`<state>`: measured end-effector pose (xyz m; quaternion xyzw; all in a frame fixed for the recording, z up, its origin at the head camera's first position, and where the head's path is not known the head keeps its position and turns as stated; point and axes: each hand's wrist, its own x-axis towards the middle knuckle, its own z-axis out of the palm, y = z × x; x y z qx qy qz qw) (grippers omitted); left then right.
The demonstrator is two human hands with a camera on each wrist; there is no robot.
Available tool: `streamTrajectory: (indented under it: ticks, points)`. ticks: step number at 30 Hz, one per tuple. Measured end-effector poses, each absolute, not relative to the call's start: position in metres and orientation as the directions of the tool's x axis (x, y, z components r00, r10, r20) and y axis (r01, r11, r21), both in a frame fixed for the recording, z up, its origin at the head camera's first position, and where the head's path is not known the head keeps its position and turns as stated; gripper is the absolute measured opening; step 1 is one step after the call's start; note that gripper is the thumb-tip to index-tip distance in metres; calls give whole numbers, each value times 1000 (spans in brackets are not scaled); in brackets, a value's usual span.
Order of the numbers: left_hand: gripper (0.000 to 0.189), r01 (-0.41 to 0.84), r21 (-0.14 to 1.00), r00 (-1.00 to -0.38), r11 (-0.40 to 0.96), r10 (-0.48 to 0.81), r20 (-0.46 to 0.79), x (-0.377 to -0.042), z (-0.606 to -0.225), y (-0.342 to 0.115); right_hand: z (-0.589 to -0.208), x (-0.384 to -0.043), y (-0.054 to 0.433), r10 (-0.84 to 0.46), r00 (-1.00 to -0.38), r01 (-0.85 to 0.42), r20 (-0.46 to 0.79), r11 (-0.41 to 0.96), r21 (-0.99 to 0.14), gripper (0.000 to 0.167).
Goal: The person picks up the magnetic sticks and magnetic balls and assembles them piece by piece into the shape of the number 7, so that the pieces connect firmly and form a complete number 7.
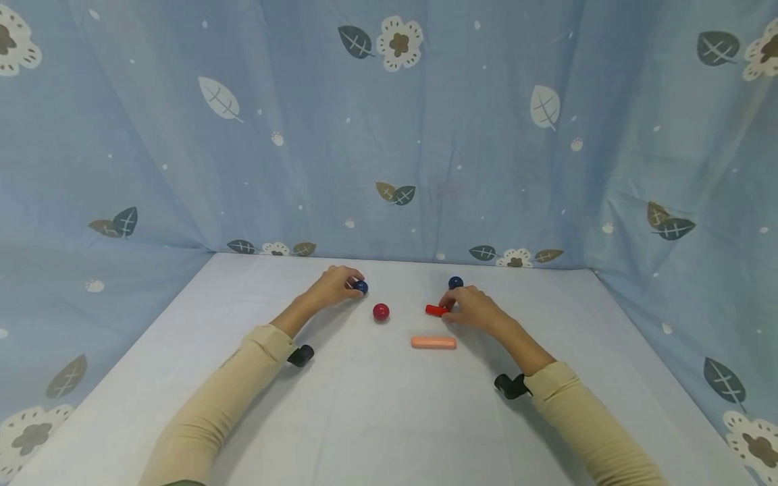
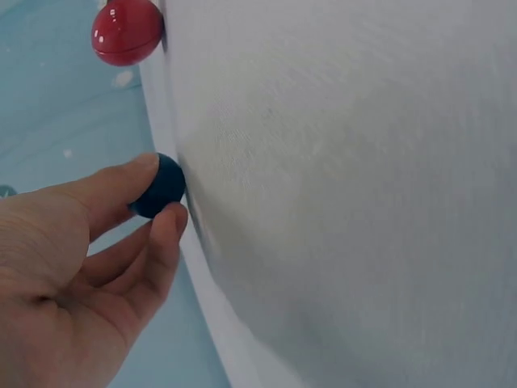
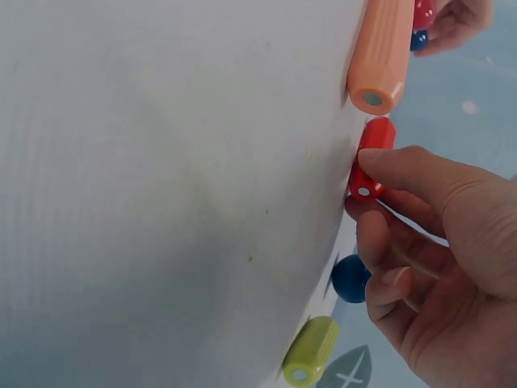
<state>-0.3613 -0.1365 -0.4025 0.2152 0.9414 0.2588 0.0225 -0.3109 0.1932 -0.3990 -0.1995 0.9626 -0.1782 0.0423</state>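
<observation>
My left hand point(image 1: 333, 286) pinches a dark blue ball point(image 2: 166, 187) between thumb and fingertips at the table's far left. A glossy red ball point(image 1: 381, 312) sits just to the right of it. On the right, my right hand point(image 1: 475, 309) has thumb and fingers on a short red rod point(image 3: 376, 145), which shows a metal disc in its end. A longer orange rod point(image 1: 433, 343) lies nearer to me. Behind the right hand is a second blue ball point(image 1: 456, 283). The right wrist view also shows a yellow-green rod point(image 3: 311, 352), hidden in the head view.
White cloth covers the table point(image 1: 389, 418). A blue curtain point(image 1: 316, 135) with leaves and flowers hangs along the back and both sides. Black wrist devices sit at both sleeves, the left one point(image 1: 300, 356) and the right one point(image 1: 510, 386), low over the cloth.
</observation>
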Motion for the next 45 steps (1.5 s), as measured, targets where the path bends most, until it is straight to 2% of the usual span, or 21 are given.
streamTrajectory:
  ticks: [12, 26, 45]
  points:
    - [40, 390, 504, -906, 771, 419, 61, -363, -403, -131, -397, -308, 192, -391, -920, -353, -21, 853, -385, 24]
    - [38, 462, 458, -880, 759, 458, 128, -362, -400, -114, -397, -311, 194, -390, -920, -353, -20, 853, -385, 22]
    - [40, 418, 493, -893, 763, 446, 67, -366, -400, -100, -397, -318, 191, -412, -911, -362, -38, 839, -407, 24]
